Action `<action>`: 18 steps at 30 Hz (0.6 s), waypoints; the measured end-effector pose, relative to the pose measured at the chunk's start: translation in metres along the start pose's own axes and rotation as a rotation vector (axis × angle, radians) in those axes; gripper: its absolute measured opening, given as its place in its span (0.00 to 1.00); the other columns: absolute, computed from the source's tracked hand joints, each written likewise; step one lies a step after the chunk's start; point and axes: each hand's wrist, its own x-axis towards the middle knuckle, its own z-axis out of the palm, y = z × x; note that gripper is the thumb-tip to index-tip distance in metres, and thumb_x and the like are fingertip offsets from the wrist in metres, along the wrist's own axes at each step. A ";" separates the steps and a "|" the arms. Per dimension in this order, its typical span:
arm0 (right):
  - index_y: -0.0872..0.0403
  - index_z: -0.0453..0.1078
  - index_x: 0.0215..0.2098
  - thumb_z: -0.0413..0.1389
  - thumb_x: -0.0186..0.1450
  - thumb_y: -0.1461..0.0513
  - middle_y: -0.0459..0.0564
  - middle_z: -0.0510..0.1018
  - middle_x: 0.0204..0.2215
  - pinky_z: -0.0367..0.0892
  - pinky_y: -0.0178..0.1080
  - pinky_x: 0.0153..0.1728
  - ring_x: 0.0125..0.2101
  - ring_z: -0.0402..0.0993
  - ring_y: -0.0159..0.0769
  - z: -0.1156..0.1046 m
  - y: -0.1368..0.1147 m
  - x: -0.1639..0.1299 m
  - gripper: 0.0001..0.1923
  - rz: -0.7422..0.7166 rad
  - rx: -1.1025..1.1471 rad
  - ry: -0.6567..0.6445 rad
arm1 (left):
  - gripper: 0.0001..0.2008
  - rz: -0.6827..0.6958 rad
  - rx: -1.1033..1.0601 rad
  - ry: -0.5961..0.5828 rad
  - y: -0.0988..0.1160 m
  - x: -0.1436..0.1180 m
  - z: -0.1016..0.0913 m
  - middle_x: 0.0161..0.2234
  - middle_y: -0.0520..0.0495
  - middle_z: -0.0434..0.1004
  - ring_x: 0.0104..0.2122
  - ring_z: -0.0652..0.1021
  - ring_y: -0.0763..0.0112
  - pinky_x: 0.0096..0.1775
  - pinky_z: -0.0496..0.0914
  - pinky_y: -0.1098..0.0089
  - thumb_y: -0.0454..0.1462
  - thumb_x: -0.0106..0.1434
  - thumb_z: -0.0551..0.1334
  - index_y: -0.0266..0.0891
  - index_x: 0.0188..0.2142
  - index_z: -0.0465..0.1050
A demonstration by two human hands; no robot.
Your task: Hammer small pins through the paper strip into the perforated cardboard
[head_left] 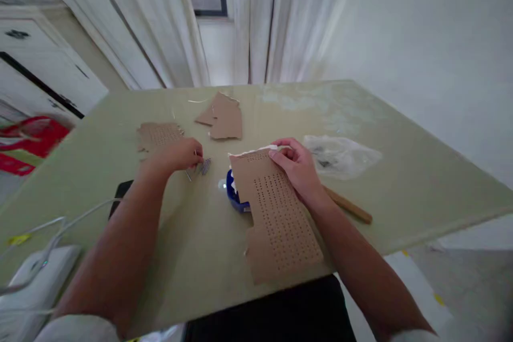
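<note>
My right hand (pixel 294 163) grips the far edge of a piece of cardboard (pixel 286 219) between thumb and fingers. Rows of small holes run across this piece, and its far edge is torn and white. Beneath its left side, a blue bowl-like thing (pixel 237 200) with something white in it is partly covered. My left hand (pixel 186 154) has its fingers pinched together beside a small pile of thin metal rods (pixel 206 166) on the table. What lies between those fingertips is too small to make out. A second holed cardboard piece (pixel 158 134) lies behind my left hand.
Torn plain cardboard (pixel 227 120) lies farther back on the table (pixel 320 112). Right of my right hand are a clear plastic bag (pixel 344 157) and a wooden stick (pixel 350 207). A white power strip (pixel 40 283) with cables is at the near left, by a dark flat object (pixel 122 189).
</note>
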 end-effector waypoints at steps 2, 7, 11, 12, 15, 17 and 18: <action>0.49 0.78 0.43 0.70 0.60 0.52 0.41 0.78 0.28 0.62 0.38 0.31 0.29 0.71 0.35 0.000 -0.001 0.000 0.16 -0.023 -0.037 0.013 | 0.10 0.004 -0.001 -0.001 0.000 0.000 -0.001 0.29 0.42 0.85 0.30 0.82 0.56 0.35 0.67 0.63 0.43 0.59 0.64 0.40 0.31 0.80; 0.50 0.78 0.40 0.70 0.60 0.53 0.43 0.77 0.31 0.66 0.39 0.34 0.31 0.72 0.35 0.000 -0.001 0.000 0.14 -0.057 -0.095 0.052 | 0.11 0.004 0.004 0.021 -0.002 0.002 0.001 0.30 0.41 0.85 0.32 0.82 0.56 0.36 0.67 0.63 0.45 0.59 0.65 0.41 0.31 0.81; 0.50 0.77 0.40 0.70 0.60 0.52 0.44 0.76 0.31 0.67 0.40 0.34 0.31 0.72 0.36 0.001 0.003 0.002 0.15 -0.051 -0.071 0.053 | 0.11 -0.002 0.007 0.065 -0.003 0.002 0.004 0.32 0.39 0.86 0.34 0.82 0.53 0.37 0.68 0.62 0.45 0.58 0.66 0.40 0.32 0.82; 0.50 0.77 0.40 0.70 0.60 0.52 0.44 0.77 0.31 0.67 0.40 0.35 0.32 0.72 0.36 0.001 0.004 0.002 0.16 -0.048 -0.074 0.050 | 0.12 -0.003 0.005 0.076 -0.002 0.001 0.003 0.32 0.38 0.86 0.34 0.82 0.52 0.38 0.69 0.61 0.45 0.58 0.65 0.40 0.32 0.82; 0.51 0.77 0.40 0.70 0.61 0.51 0.46 0.79 0.34 0.68 0.41 0.36 0.32 0.74 0.36 0.002 0.006 0.003 0.15 -0.035 -0.095 0.050 | 0.15 0.011 0.000 0.134 0.009 -0.005 -0.004 0.37 0.36 0.87 0.37 0.83 0.51 0.41 0.71 0.60 0.46 0.61 0.63 0.39 0.35 0.83; 0.51 0.76 0.39 0.69 0.61 0.51 0.47 0.81 0.37 0.69 0.41 0.37 0.32 0.74 0.37 0.002 0.007 0.003 0.15 -0.024 -0.107 0.061 | 0.20 0.055 -0.047 0.201 0.024 -0.012 -0.012 0.40 0.37 0.87 0.40 0.83 0.53 0.44 0.72 0.60 0.49 0.67 0.57 0.39 0.39 0.83; 0.51 0.76 0.39 0.69 0.62 0.51 0.48 0.81 0.37 0.69 0.42 0.37 0.33 0.75 0.37 0.002 0.007 0.002 0.15 -0.018 -0.108 0.065 | 0.22 0.112 -0.141 0.260 0.034 -0.016 -0.016 0.40 0.39 0.87 0.40 0.83 0.55 0.44 0.73 0.61 0.50 0.70 0.55 0.39 0.41 0.83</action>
